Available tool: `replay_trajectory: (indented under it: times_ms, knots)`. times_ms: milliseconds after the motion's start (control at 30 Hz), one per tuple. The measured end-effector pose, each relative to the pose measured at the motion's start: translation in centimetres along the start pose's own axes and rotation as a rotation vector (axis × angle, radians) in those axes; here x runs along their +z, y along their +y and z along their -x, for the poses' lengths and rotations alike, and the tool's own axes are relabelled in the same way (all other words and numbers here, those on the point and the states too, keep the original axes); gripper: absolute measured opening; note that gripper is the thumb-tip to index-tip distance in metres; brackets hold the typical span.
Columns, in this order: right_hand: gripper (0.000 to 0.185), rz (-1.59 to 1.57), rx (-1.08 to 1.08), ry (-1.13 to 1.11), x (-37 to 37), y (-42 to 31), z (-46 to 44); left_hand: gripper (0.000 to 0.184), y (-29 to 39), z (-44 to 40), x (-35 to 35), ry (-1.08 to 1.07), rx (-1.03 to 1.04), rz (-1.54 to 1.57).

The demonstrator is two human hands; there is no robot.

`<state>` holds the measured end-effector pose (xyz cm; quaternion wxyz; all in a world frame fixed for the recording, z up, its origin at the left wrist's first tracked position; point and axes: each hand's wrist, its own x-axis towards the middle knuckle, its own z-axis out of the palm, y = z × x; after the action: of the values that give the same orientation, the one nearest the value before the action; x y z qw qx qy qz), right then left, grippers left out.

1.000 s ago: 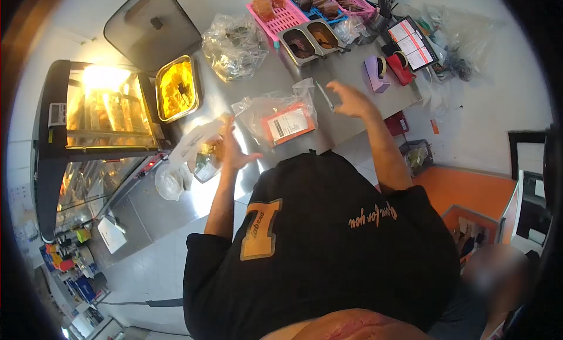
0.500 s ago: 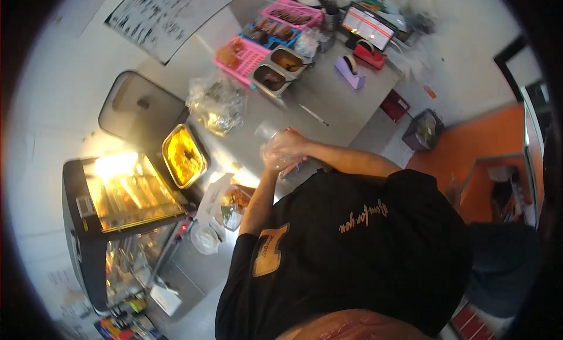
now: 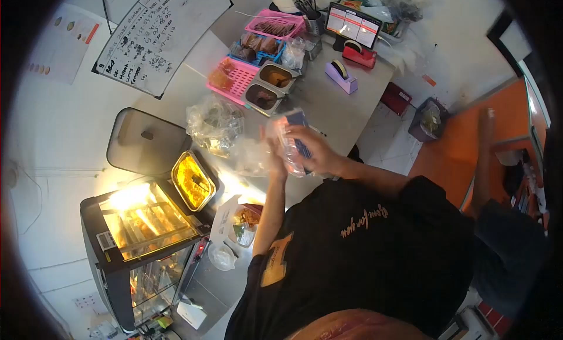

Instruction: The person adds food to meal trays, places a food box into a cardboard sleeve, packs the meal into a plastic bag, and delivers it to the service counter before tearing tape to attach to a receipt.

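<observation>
Both hands meet over the metal counter. My right hand wraps round a plastic-wrapped packet with reddish and dark blue parts, blurred by motion. On its left side, my left hand is closed on a clear plastic bag, whose loose end spreads out to the left. A clump of clear plastic bags lies beyond. Nearer my left forearm is an opened white takeaway box beside a clear container of food.
A lit display warmer and a tray of yellow food stand left. Behind are pink baskets, sauce tins, a purple tape dispenser and a tablet. Another person's arm is at right.
My hands first stood apart, then came together over the counter; now they hold the packet and bag raised. The view has turned, showing more whiteboard. The other person's arm has come into view.
</observation>
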<state>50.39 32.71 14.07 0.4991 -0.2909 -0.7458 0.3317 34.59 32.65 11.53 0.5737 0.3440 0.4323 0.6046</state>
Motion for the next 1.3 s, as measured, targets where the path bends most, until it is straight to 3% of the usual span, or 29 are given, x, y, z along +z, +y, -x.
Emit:
replay_trajectory:
  times_ms: [67,167,267,367,500,567,667,733,767,800,833,867,900,933,1033,1067,1167,1233,1300]
  knots:
    - [0.061,0.622,-0.284,-0.029,-5.1,2.4,0.5,0.058,2.7,-1.7,0.2,-0.037,-0.008,0.061]
    - [0.064,0.624,-0.333,-0.136,-8.3,4.0,-0.1,0.049,8.4,-1.9,3.4,-0.043,-0.242,0.238]
    - [0.064,0.446,-0.67,0.308,-8.8,7.4,-2.5,0.051,9.6,-3.3,6.5,-0.128,-0.463,0.422]
    - [0.063,0.313,-0.488,0.293,-9.7,7.1,-5.7,0.033,10.3,-4.8,8.6,-0.064,-0.382,0.316]
    - [0.059,-0.144,0.082,-0.325,-7.0,8.3,-3.8,0.037,9.6,-6.9,3.3,-0.063,-0.986,1.572]
    - [0.057,-0.406,0.29,-0.649,-7.0,9.3,-2.4,0.038,10.5,-7.1,1.8,-0.041,-0.905,1.353]
    - [0.055,-0.812,0.408,-0.918,-9.0,12.1,-3.2,0.041,10.9,-6.4,2.3,-0.024,-0.592,0.58]
    - [0.054,-0.871,0.514,-0.795,-9.6,15.9,-5.9,0.043,9.4,-5.9,2.9,0.019,-0.348,-0.179]
    - [0.053,-0.799,0.596,-0.64,-9.2,18.7,-8.1,0.045,8.2,-5.3,3.3,0.079,-0.271,-0.412]
    - [0.036,-0.618,0.752,-0.531,-9.6,21.7,-10.9,0.046,6.7,-5.0,3.8,0.161,-0.204,-0.656]
    - [0.011,-0.372,0.711,-0.178,-10.9,24.4,-13.2,0.048,5.2,-4.5,4.2,0.254,-0.166,-0.854]
    - [0.01,-0.044,0.555,-0.103,-13.1,28.9,-15.9,0.05,3.5,-3.9,5.0,0.365,-0.167,-0.94]
    - [0.008,0.16,0.425,0.108,-14.3,33.8,-17.9,0.051,1.4,-3.5,5.7,0.475,-0.174,-0.991]
    - [0.012,0.264,0.53,-0.043,-16.2,37.6,-20.3,0.053,-0.7,-2.8,6.3,0.591,-0.191,-1.01]
    - [0.017,0.721,0.483,-0.247,-17.4,41.7,-24.9,0.057,-10.9,-0.6,4.1,0.964,-0.13,-0.831]
    - [0.018,0.811,0.52,-0.315,-17.1,42.5,-25.7,0.064,-11.3,0.1,3.7,0.968,-0.342,-0.801]
    - [0.022,0.953,0.465,-0.46,-16.2,43.6,-27.2,0.054,-14.8,1.1,1.8,0.997,-0.322,-0.996]
    - [0.021,0.99,0.424,-0.508,-16.4,42.6,-27.5,0.053,-14.6,1.0,2.3,1.006,-0.272,-0.837]
    - [0.015,0.895,0.431,-0.34,-15.5,44.6,-27.4,0.051,-14.4,1.3,2.5,0.979,-0.209,-0.787]
